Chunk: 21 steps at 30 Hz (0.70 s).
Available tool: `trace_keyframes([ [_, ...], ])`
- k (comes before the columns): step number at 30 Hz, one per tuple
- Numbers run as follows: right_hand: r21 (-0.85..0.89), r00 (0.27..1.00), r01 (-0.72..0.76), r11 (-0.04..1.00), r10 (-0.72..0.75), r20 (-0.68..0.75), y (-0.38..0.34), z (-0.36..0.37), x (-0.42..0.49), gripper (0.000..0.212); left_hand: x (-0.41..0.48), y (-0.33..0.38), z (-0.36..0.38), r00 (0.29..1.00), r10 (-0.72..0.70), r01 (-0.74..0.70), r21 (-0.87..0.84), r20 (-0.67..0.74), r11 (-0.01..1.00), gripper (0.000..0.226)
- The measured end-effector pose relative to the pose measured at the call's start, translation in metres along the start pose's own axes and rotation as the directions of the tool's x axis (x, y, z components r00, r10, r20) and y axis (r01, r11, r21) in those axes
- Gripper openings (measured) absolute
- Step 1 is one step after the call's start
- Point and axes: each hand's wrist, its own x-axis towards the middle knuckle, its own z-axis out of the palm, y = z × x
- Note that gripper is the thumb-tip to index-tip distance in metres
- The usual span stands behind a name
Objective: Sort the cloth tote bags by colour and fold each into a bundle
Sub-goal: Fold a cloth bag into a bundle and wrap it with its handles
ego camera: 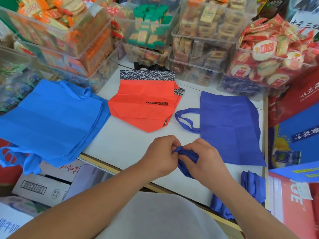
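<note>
Light-blue tote bags [51, 114] sit stacked at left on the white table [124, 144], orange tote bags [143, 104] centre. Up front, left hand [162, 156] and right hand [207, 161] both clamp a scrunched dark-blue bundle [188, 155] between them; a flat dark-blue tote bag [229, 121] lies right.

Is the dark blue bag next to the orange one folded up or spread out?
Spread out: the dark blue bag lies flat and unfolded on the table, its handles loose at one side.

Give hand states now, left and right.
Left hand: fingers pinch the dark blue bag bundle.
Right hand: grips the same bundle from the other side.
</note>
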Motion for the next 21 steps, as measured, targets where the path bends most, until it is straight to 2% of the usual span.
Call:
trace_keyframes([
  [1,0.094,0.996,-0.071,0.993,0.075,-0.038,0.0,-0.003,0.0,0.021,-0.002,0.0,0.002,0.999,0.03,-0.029,0.01,-0.034,1.0,0.02],
  [3,0.329,0.97,-0.211,0.921,0.238,-0.043,0.0,-0.01,-0.004,0.035,-0.001,-0.001,0.0,0.997,-0.004,-0.002,-0.087,-0.071,0.996,0.02],
  [5,0.407,0.962,-0.236,0.883,0.27,-0.029,0.001,-0.011,-0.009,0.035,0.003,-0.003,-0.006,0.995,-0.081,0.064,-0.234,-0.064,0.97,0.018],
  [8,0.339,0.981,-0.132,0.931,0.171,-0.088,0.003,-0.003,-0.013,0.024,0.004,0.002,-0.011,0.994,-0.104,0.094,-0.281,-0.022,0.955,0.015],
  [12,0.109,0.989,0.109,0.988,-0.097,-0.109,0.007,0.006,-0.007,0.021,0.007,0.009,-0.01,0.988,-0.155,0.149,-0.261,-0.002,0.954,0.015],
  [14,0.105,0.988,0.109,0.988,-0.096,-0.119,0.011,0.01,-0.004,0.024,0.009,0.013,-0.008,0.99,-0.138,0.129,-0.24,-0.02,0.962,0.016],
  [18,0.29,0.984,-0.112,0.95,0.146,-0.1,0.009,0.006,-0.001,0.023,0.009,0.013,-0.008,0.999,-0.036,0.039,-0.127,0.028,0.991,0.02],
  [20,0.466,0.944,-0.275,0.841,0.328,-0.034,0.008,0.001,0.0,0.022,0.01,0.005,-0.012,0.997,0.068,-0.068,-0.002,0.047,0.998,0.022],
  [21,0.549,0.924,-0.322,0.772,0.381,0.006,0.008,-0.001,0.0,0.022,0.009,0.001,-0.013,0.994,0.105,-0.105,0.006,0.042,0.994,0.024],
])
